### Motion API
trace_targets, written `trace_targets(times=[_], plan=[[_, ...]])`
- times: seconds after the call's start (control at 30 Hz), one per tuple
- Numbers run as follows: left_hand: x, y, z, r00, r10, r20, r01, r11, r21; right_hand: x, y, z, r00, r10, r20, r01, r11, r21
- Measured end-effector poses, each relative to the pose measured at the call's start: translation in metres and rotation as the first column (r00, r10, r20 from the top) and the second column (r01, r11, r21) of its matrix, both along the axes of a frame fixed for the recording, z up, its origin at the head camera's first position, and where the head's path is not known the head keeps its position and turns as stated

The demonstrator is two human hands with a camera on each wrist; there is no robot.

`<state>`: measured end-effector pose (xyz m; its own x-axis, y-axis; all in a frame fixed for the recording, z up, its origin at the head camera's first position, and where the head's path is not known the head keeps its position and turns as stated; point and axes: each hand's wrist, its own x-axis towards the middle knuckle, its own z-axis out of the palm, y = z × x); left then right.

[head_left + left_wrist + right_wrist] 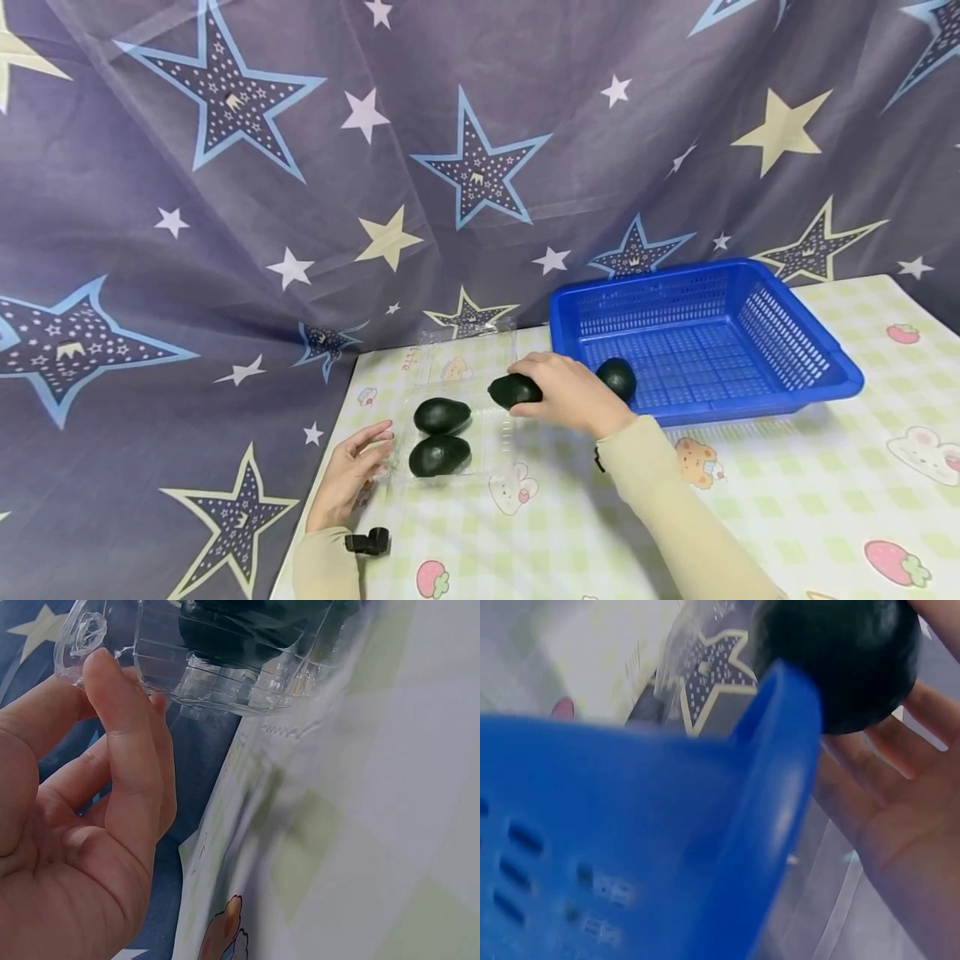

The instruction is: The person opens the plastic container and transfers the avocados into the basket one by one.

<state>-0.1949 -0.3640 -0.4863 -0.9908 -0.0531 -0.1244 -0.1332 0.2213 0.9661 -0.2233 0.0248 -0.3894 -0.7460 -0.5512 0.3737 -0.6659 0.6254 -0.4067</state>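
Observation:
My right hand point(564, 392) grips a dark green avocado point(514, 390) above the right side of a clear plastic clamshell box point(487, 454), to the left of the basket. In the right wrist view the avocado point(836, 664) sits against the fingers, just past the basket's blue rim. Two more avocados, one point(441, 415) behind the other point(439, 456), lie in the box. At the box's left edge is my left hand point(352, 471). The left wrist view shows its bent fingers point(124, 742) pinching the clear plastic rim, with a dark avocado point(240, 630) behind the plastic.
A blue perforated basket point(813, 354) stands at the back right, with one avocado point(617, 380) inside near its left wall. The box's clear lid stands open toward the back. Under everything is a checked tablecloth point(570, 533), and a star-patterned curtain point(420, 75) hangs behind the table.

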Motion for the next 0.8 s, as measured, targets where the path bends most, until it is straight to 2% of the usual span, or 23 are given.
trace_targets(times=[0.23,0.53,0.8], plan=[[0.002,-0.001,0.000,1.000,0.005,-0.006,-0.005,1.000,-0.011,0.001,0.016,0.005,0.998,-0.023,0.054,0.026,0.998,-0.058],[0.000,0.000,-0.001,1.000,0.001,0.002,-0.001,1.000,-0.004,0.004,0.029,0.009,0.998,-0.044,0.051,0.047,0.997,-0.064],[0.001,-0.001,-0.002,1.000,-0.011,-0.003,0.011,1.000,-0.010,0.006,0.055,0.007,0.994,-0.076,0.074,0.083,0.992,-0.093]])
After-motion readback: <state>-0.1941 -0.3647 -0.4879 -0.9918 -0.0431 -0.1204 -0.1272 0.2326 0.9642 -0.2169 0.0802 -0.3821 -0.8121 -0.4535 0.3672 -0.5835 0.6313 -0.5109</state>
